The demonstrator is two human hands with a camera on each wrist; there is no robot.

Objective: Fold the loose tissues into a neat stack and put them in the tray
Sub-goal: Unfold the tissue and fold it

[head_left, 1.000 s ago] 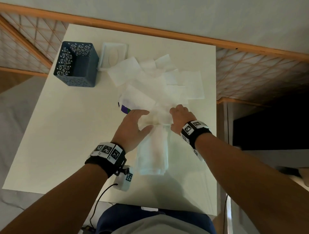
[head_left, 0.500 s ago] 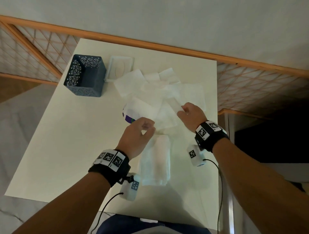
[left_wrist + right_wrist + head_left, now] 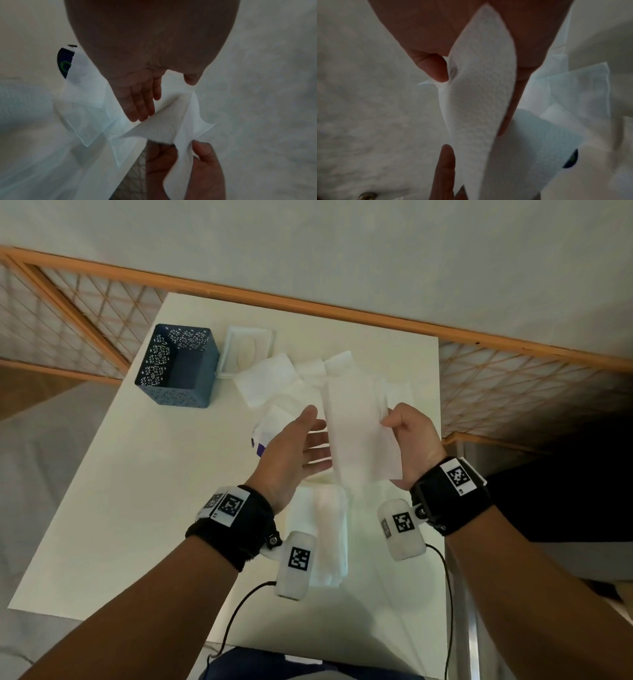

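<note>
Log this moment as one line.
right hand: pinches tissue | left hand: open beside it | folded stack: on table | tray: no tissues visible

A white surface (image 3: 137,508) stood against a pale wall (image 3: 342,251), with an orange wooden rail (image 3: 342,313) running along its far edge and lattice panels (image 3: 68,313) to either side. A white tissue-box lid (image 3: 250,350) with an oval opening lay flat near the far left. A purple-and-white packet (image 3: 257,445) lay partly covered, nearer the middle.
</note>
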